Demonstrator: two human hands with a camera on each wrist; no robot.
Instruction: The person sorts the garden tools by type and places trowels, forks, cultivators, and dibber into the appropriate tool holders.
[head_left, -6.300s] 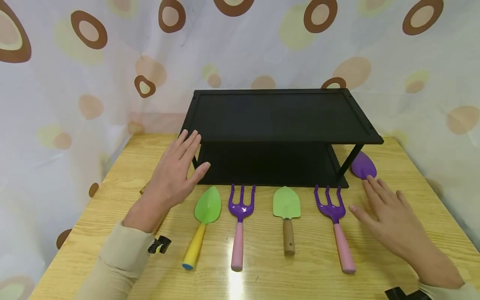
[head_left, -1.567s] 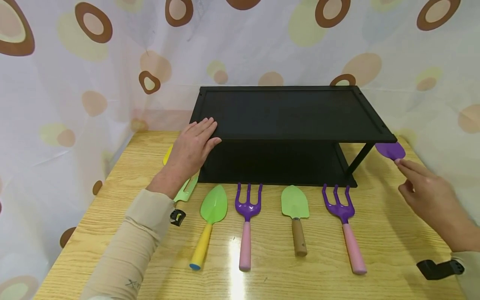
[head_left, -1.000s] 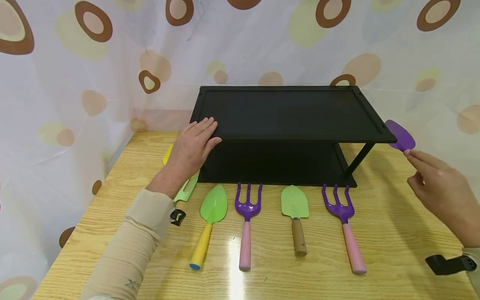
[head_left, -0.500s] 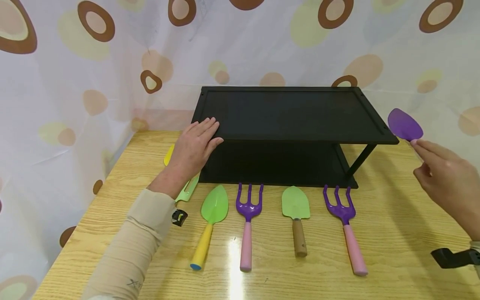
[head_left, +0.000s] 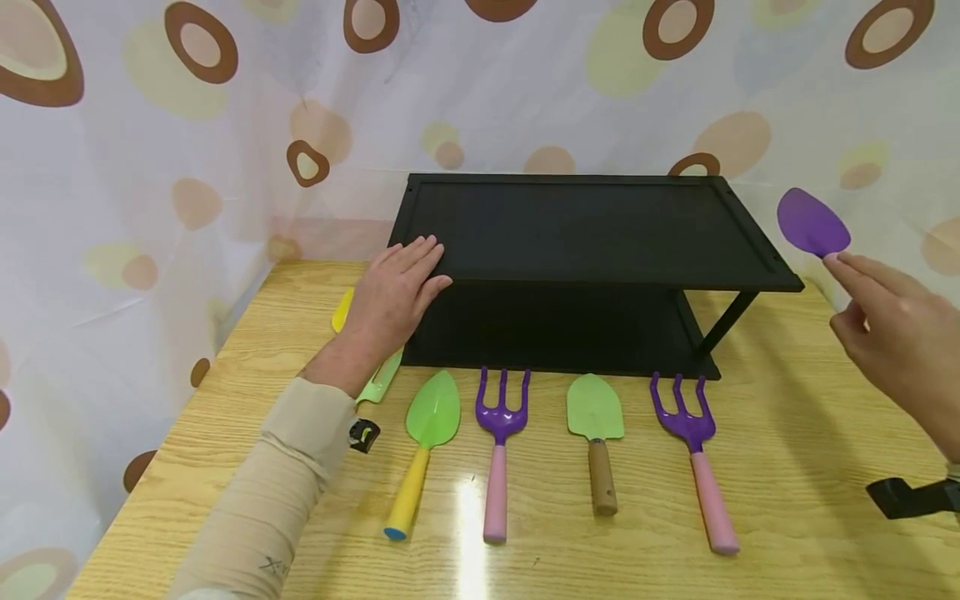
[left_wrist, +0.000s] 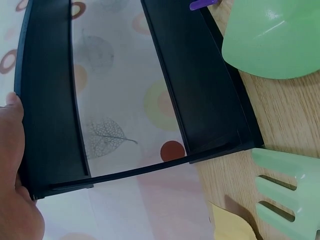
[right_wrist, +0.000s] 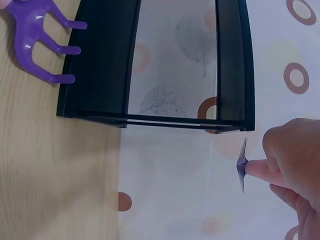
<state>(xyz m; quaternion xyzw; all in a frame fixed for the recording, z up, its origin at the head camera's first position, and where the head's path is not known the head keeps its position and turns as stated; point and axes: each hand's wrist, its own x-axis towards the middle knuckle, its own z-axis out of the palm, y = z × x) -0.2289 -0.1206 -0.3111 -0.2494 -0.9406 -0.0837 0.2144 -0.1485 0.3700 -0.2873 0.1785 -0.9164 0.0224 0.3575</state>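
Observation:
My right hand grips a purple hand trowel by its pink handle, mostly hidden in the fingers. It is raised beside the right end of a black two-tier rack, blade pointing away from me. In the right wrist view the trowel blade shows edge-on, apart from the rack. My left hand rests with straight fingers on the rack's top left corner; the left wrist view shows its thumb side at the rack's edge. A green fork and a yellow tool lie partly hidden behind the left hand.
In front of the rack lie a green trowel with yellow handle, a purple fork, a light green trowel with wooden handle and another purple fork. The wooden table meets a patterned curtain behind.
The right hand has taken hold of the purple trowel on the table and lifted it, still rising lately. The left hand has settled onto the rack's corner and stays there.

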